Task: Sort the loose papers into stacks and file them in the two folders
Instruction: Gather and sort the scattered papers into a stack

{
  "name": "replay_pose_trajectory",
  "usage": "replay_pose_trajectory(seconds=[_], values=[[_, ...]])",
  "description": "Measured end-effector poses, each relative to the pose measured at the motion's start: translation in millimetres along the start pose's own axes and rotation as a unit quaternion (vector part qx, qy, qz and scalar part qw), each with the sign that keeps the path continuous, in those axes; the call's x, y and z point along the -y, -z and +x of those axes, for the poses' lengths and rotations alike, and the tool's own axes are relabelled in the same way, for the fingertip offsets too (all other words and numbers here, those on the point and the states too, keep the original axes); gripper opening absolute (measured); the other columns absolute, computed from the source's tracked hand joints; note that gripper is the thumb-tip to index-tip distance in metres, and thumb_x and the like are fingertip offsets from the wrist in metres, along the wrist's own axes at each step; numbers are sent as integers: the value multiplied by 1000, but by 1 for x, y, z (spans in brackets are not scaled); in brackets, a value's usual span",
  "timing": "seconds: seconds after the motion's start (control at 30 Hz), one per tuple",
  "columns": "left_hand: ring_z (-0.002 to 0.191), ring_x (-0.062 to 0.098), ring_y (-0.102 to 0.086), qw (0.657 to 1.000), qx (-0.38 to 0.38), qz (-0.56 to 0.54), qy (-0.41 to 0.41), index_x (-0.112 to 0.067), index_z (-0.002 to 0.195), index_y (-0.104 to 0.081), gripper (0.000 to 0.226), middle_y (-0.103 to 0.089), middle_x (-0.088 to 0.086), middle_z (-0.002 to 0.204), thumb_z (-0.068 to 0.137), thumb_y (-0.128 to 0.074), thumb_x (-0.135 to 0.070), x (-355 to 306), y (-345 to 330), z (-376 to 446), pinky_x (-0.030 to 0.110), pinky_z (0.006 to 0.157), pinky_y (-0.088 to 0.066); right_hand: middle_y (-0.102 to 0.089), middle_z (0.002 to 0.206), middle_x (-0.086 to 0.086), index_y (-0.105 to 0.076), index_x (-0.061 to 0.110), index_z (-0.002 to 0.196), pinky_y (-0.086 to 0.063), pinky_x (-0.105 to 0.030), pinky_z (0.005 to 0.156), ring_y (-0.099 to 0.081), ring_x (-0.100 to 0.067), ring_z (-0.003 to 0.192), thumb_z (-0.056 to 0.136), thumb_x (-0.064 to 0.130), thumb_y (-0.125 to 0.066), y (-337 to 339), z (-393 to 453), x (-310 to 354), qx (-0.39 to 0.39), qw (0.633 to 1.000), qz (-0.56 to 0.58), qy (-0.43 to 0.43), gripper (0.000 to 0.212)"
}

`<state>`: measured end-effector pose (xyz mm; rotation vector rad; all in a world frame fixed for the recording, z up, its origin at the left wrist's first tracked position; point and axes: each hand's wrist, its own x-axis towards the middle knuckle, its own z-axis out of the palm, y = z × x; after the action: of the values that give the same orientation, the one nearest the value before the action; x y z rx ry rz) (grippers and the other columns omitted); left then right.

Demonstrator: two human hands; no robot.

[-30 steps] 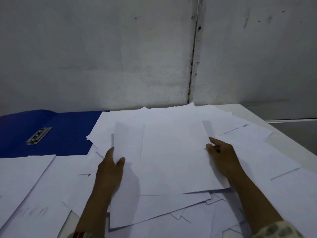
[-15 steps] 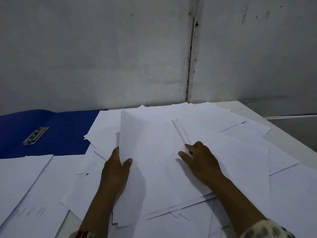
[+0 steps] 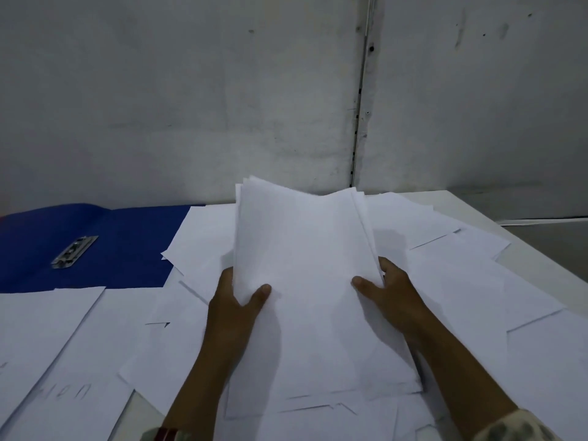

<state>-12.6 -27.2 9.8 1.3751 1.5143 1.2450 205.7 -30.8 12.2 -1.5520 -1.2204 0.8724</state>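
Note:
A stack of white papers (image 3: 305, 265) is held up off the table in the middle of the view, its far edge tilted upward. My left hand (image 3: 235, 300) grips its left edge with the thumb on top. My right hand (image 3: 391, 294) grips its right edge the same way. Loose white sheets (image 3: 461, 281) lie scattered under and around the stack. An open blue folder (image 3: 127, 249) lies flat at the back left, with its metal clip (image 3: 74, 251) showing. Only one folder is in view.
More white sheets (image 3: 47, 329) cover the near left of the table, one with faint handwriting (image 3: 68, 393). The white table's far right corner (image 3: 471, 202) is bare. A grey wall (image 3: 222, 106) stands right behind the table.
Both hands have gathered the overlapping sheets into one stack and lifted it. My right hand moved from flat on the sheets to the stack's right edge.

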Motion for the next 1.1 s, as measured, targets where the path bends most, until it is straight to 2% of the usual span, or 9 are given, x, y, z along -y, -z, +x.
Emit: replay_pose_trajectory(seconds=[0.1, 0.17, 0.27, 0.33, 0.47, 0.73, 0.9, 1.0, 1.1], values=[[90, 14, -51, 999, -3, 46, -5, -17, 130, -45, 43, -55, -3, 105, 90, -53, -32, 2, -2, 3, 23, 74, -43, -60, 88, 1, -56, 14, 104, -43, -12, 56, -53, -6, 69, 90, 6, -55, 8, 2, 3, -25, 999, -21, -8, 16], [88, 16, -54, 992, -29, 121, -35, -17, 129, -50, 38, -58, -2, 99, 94, -45, -32, 5, 2, 5, 26, 78, -41, -59, 99, -7, -57, 5, 115, -42, -22, 69, -54, -16, 78, 91, 5, -52, 17, 5, 1, -55, 997, -42, -17, 24], [109, 20, -54, 950, -46, 297, -79, -22, 124, -52, 34, -61, 0, 119, 92, -49, -33, 15, 14, 10, 36, 94, -40, -59, 117, -19, -52, -4, 124, -35, -27, 80, -50, -22, 93, 92, 4, -49, 33, 10, -5, -92, 992, -80, -33, 33], [123, 19, -45, 922, -23, 381, -69, -26, 130, -46, 45, -52, -4, 133, 88, -52, -42, 21, 21, 13, 38, 103, -32, -57, 123, -22, -50, -5, 126, -33, -27, 81, -53, -31, 103, 93, 2, -47, 43, 12, -9, -110, 988, -100, -47, 35], [135, 19, -33, 912, -15, 409, -33, -27, 139, -34, 70, -39, -4, 145, 79, -55, -58, 25, 28, 16, 42, 110, -26, -55, 125, -26, -49, -7, 126, -32, -29, 82, -50, -38, 115, 92, -1, -46, 62, 15, -17, -156, 979, -109, -67, 35], [132, 28, -38, 935, -41, 349, 37, -19, 143, -27, 87, -35, 7, 148, 74, -59, -62, 20, 33, 13, 44, 107, -34, -52, 129, -24, -45, -3, 129, -37, -34, 89, -48, -39, 118, 92, 1, -43, 67, 16, -24, -189, 970, -128, -85, 38], [139, 31, -23, 984, -69, 139, 84, -19, 148, -5, 104, -11, 12, 155, 72, -75, -34, -2, 20, 8, 45, 108, -30, -51, 132, -21, -43, -2, 132, -38, -36, 95, -47, -37, 119, 92, 4, -43, 61, 16, -25, -188, 970, -122, -91, 40], [138, 31, -26, 989, -93, 73, 86, -21, 148, -6, 106, -15, 13, 153, 70, -78, -18, -5, 14, 7, 43, 108, -31, -51, 131, -21, -44, -1, 131, -38, -34, 91, -48, -37, 118, 92, 5, -43, 60, 17, -25, -183, 971, -125, -93, 39], [126, 34, -42, 988, -117, 65, 71, -24, 147, -9, 104, -28, 15, 146, 71, -77, -8, -4, 11, 5, 42, 101, -39, -53, 128, -22, -46, -2, 127, -38, -35, 92, -49, -37, 116, 92, 4, -44, 59, 16, -25, -183, 971, -123, -89, 36]])
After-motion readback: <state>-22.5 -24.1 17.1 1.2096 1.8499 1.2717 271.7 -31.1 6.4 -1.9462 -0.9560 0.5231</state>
